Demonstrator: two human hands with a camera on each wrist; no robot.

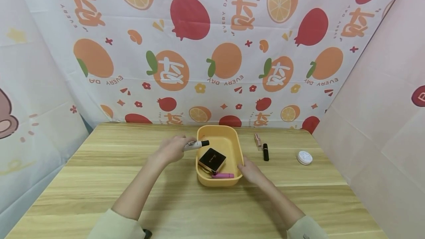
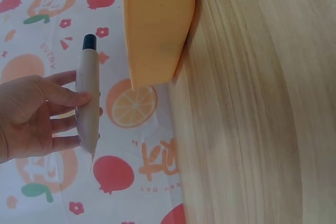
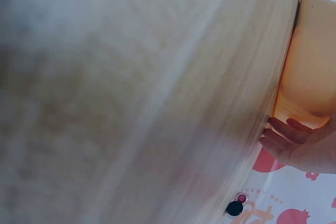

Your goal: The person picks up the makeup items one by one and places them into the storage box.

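My left hand (image 1: 173, 148) holds a pale squeeze tube (image 2: 88, 95) with a black cap, thumb on one side and fingers behind it. In the head view the cap end overlaps the left rim of a yellow bin (image 1: 237, 141). At the bin's right side, my right hand (image 1: 251, 171) grips the wall with the thumb over the rim; its fingers (image 3: 286, 129) lie along the outside, low near the table. Inside the bin sit a black square compact case (image 1: 212, 160) with gold lettering and a pink tube (image 1: 223, 175) by the front wall.
Right of the bin lie a pink lipstick tube (image 1: 258, 141), a black lipstick tube (image 1: 266, 152) and a round white case (image 1: 304, 157). Behind the wooden table (image 1: 132, 180) hangs a fruit-print cloth (image 1: 206, 95), with more cloth on both sides.
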